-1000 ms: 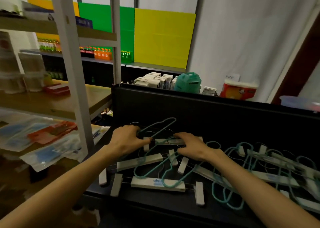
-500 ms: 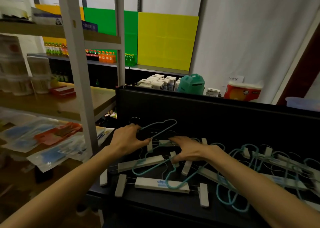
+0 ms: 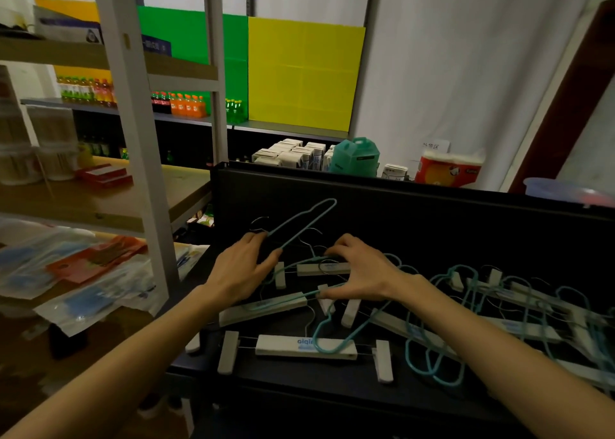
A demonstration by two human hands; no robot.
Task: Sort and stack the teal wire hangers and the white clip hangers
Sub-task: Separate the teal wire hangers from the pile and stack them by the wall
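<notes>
On the black table lies a jumble of teal wire hangers and white clip hangers. My left hand holds one teal wire hanger by its hook end, tilted up toward the back panel. My right hand pinches another teal wire hanger that lies across the white ones. A white clip hanger with blue lettering lies nearest me, another white clip hanger sits under my left wrist. A tangled pile of both kinds spreads to the right.
A black back panel rises behind the table. A metal shelf post and wooden shelves with packaged goods stand close on the left. Boxes, a teal jug and a red pack sit beyond the panel.
My left hand has raised the teal wire hanger further off the pile. My right hand has spread its fingers over the hangers beneath and pinched a second teal one.
</notes>
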